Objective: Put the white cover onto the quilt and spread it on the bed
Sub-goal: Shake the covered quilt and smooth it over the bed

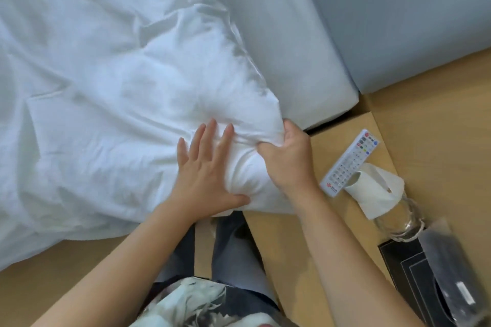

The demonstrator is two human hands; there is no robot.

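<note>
Bedside table (332, 148) edge meets white cover (106, 74) corner, which right hand (288, 156) grips

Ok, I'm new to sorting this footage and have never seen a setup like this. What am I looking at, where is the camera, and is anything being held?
There is no machine here. A person is working with bare hands, and the single picture comes from a camera worn on their head, looking forward and down.

The left hand lies flat on the white cover, with its fingers straight and spread, pressing it down. The right hand grips a bunched corner of the same cover. The cover lies rumpled over the bed.

Beside the bed is a wooden bedside table. On it are a white remote control, some white tissue paper, a clear glass and a black tray.
</note>
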